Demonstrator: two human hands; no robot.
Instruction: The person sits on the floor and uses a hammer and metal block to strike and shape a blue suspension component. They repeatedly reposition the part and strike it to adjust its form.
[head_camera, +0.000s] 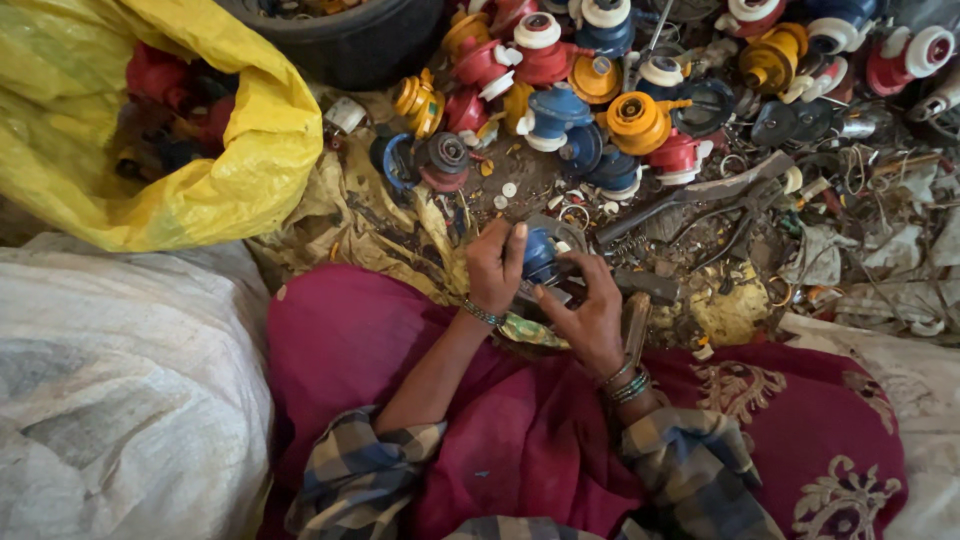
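From the head camera, looking down onto the lap, the left hand (495, 265) is curled in a loose fist, fingers folded over the top and near side of a small round blue plastic part (539, 256) that sits between both hands, just above the lap. The right hand (588, 312) is half open, its fingers spread and bent toward the same blue part, the fingertips touching it or the grey metal piece around it; exactly which cannot be told. Both wrists wear thin metal bangles, and checked grey-and-blue sleeves cover the forearms. A dark red cloth with pale floral embroidery (480, 420) is spread over the lap beneath the hands.

Beyond the hands, on dirty ground strewn with washers, wire and scraps, lies a heap of similar round plastic parts in red, orange, yellow and blue with white caps (600, 90). Just right of the hands, a long grey metal hand tool (690, 195) lies slanted among the debris. A black rubber tyre (350, 40) shows at the top edge. At upper left, an open yellow plastic sack (250, 150) holds more red and dark parts. A white woven sack (120, 380) fills the lower left.
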